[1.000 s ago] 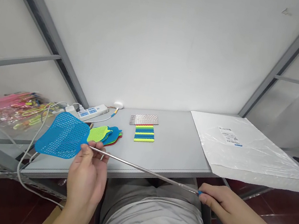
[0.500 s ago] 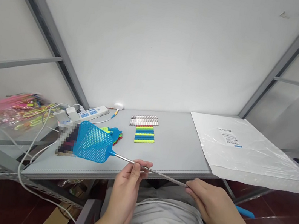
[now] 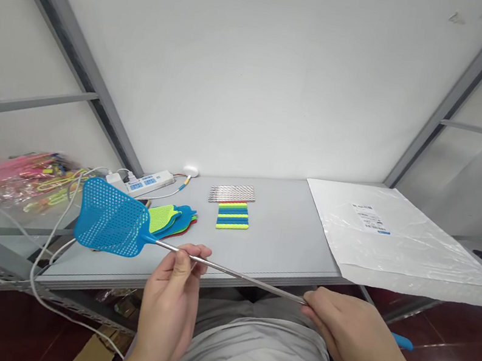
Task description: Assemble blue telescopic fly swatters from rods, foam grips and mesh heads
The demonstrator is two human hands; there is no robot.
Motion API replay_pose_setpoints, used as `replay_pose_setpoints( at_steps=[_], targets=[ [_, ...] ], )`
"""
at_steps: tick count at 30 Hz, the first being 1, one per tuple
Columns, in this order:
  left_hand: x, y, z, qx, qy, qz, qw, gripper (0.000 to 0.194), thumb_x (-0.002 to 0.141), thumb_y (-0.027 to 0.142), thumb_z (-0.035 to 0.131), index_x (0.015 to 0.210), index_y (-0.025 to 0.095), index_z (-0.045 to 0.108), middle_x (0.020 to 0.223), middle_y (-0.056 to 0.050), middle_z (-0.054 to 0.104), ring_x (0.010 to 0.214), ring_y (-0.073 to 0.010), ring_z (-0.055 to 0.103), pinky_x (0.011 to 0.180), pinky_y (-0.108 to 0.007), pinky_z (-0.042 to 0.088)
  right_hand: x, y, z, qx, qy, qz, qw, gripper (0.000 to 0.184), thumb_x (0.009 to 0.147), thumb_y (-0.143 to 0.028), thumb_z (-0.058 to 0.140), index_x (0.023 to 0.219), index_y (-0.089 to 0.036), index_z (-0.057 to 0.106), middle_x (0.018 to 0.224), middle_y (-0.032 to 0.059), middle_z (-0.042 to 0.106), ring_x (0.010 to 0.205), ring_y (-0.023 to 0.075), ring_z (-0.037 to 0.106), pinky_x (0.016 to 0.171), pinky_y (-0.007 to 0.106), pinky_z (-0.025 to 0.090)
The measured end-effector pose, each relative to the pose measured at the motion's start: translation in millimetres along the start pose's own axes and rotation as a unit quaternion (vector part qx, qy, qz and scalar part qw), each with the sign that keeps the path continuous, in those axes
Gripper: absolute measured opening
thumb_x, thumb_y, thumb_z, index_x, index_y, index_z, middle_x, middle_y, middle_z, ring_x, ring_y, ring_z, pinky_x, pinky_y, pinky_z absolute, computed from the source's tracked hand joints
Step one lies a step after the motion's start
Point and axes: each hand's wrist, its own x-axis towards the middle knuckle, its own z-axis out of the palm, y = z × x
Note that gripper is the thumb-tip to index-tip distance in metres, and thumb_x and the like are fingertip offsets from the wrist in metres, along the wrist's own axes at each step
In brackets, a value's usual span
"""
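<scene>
A blue fly swatter (image 3: 112, 217) with a thin metal rod is held across my lap, just in front of the table edge. Thumb and fingers of my left hand (image 3: 173, 292) pinch the rod a little behind the blue mesh head. My right hand (image 3: 343, 327) is closed round the other end of the rod, and a blue handle tip sticks out beyond it. Behind the mesh head lie several loose swatter heads (image 3: 163, 217) in green, blue and red. Metal rods (image 3: 232, 194) lie in a row, with green and blue handles (image 3: 234, 216) just in front.
A white plastic mailer (image 3: 397, 243) with a label covers the table's right side and overhangs its front edge. At the back left is a power strip (image 3: 148, 182) with white cables. Colourful bagged items (image 3: 24, 175) lie further left, beside the grey metal frame.
My left hand has moved left with the swatter head, and more rod shows between my hands. My right hand has shifted only slightly right.
</scene>
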Motion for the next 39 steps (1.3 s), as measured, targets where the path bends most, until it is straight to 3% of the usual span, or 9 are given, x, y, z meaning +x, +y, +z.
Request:
replay_pose_setpoints(
  at_steps=[8,12,18,21,23,25,29,33,39],
  targets=[
    [5.9,11.5,3.0,-0.028,0.016,0.007,0.999,0.021,0.078,0.037,0.074,0.080,0.018,0.068,0.088,-0.002,0.065,0.088,-0.0132,0.058,0.075,-0.023,0.048,-7.5,10.8,-6.2,-0.064,0.046,-0.013,0.997,0.030,0.100,-0.030,0.037,0.073,-0.023,0.048,0.060,-0.0024,0.054,0.049,0.0138,0.049,0.051,0.030,0.025],
    [20.3,16.1,11.2,-0.050,0.012,0.008,0.999,0.017,0.082,0.033,0.071,0.081,0.016,0.068,0.087,-0.002,0.063,0.077,-0.0100,0.054,0.070,-0.021,0.046,-9.7,16.9,-10.0,-0.075,0.048,-0.009,0.996,0.027,0.099,-0.030,0.039,0.074,-0.024,0.048,0.061,-0.0023,0.056,0.050,0.0153,0.051,0.052,0.030,0.025],
    [33.9,9.9,66.7,-0.131,0.022,0.098,0.986,0.021,0.093,0.036,0.055,0.082,0.020,0.062,0.085,-0.001,0.059,0.073,-0.0117,0.053,0.065,-0.023,0.044,19.8,17.7,-21.6,0.005,0.006,0.051,0.999,0.028,0.101,-0.032,0.034,0.079,-0.024,0.048,0.060,-0.0034,0.057,0.050,0.0144,0.053,0.050,0.028,0.024],
    [13.6,-11.1,97.0,-0.125,-0.022,0.100,0.987,0.027,0.095,0.041,0.049,0.082,0.020,0.061,0.085,-0.002,0.059,0.072,-0.0119,0.052,0.069,-0.025,0.044,41.4,12.5,-27.1,0.034,0.004,0.064,0.997,0.027,0.101,-0.034,0.032,0.083,-0.025,0.050,0.064,-0.0028,0.059,0.053,0.0146,0.055,0.050,0.028,0.025],
    [-5.2,-29.4,105.8,-0.116,-0.060,0.067,0.989,0.030,0.095,0.045,0.047,0.083,0.021,0.060,0.085,-0.002,0.059,0.075,-0.0134,0.054,0.075,-0.028,0.045,50.7,8.5,-26.0,0.050,0.004,0.055,0.997,0.026,0.102,-0.034,0.032,0.085,-0.024,0.051,0.067,-0.0023,0.060,0.056,0.0146,0.055,0.051,0.028,0.026],
    [-20.9,-46.2,103.1,-0.114,-0.106,0.023,0.988,0.035,0.095,0.050,0.044,0.081,0.021,0.058,0.080,-0.003,0.058,0.076,-0.0158,0.055,0.077,-0.031,0.045,54.2,5.8,-20.4,0.059,-0.002,0.040,0.997,0.026,0.102,-0.033,0.032,0.085,-0.024,0.050,0.069,-0.0021,0.061,0.057,0.0144,0.056,0.051,0.028,0.026],
    [-31.7,-61.7,77.6,-0.097,-0.129,-0.008,0.987,0.032,0.095,0.045,0.047,0.077,0.021,0.055,0.079,-0.002,0.058,0.081,-0.0165,0.056,0.083,-0.031,0.043,51.5,5.8,-4.8,0.057,-0.035,0.010,0.998,0.027,0.103,-0.032,0.032,0.086,-0.023,0.050,0.070,-0.0027,0.061,0.059,0.0133,0.057,0.052,0.027,0.026],
    [-19.9,-52.7,59.0,-0.101,-0.127,-0.001,0.987,0.028,0.095,0.040,0.050,0.076,0.020,0.054,0.078,-0.002,0.058,0.081,-0.0154,0.055,0.082,-0.029,0.043,53.2,8.0,1.0,0.047,-0.046,-0.006,0.998,0.029,0.103,-0.034,0.031,0.085,-0.023,0.051,0.071,-0.0027,0.062,0.060,0.0131,0.058,0.052,0.027,0.024],
    [16.2,-27.2,43.3,-0.161,-0.073,0.027,0.984,0.022,0.089,0.040,0.061,0.079,0.020,0.059,0.075,0.000,0.056,0.074,-0.0131,0.055,0.076,-0.028,0.049,44.8,29.0,1.6,0.001,-0.044,-0.003,0.999,0.027,0.103,-0.034,0.032,0.083,-0.024,0.049,0.069,-0.0037,0.061,0.058,0.0137,0.056,0.053,0.028,0.024]
  ],
)
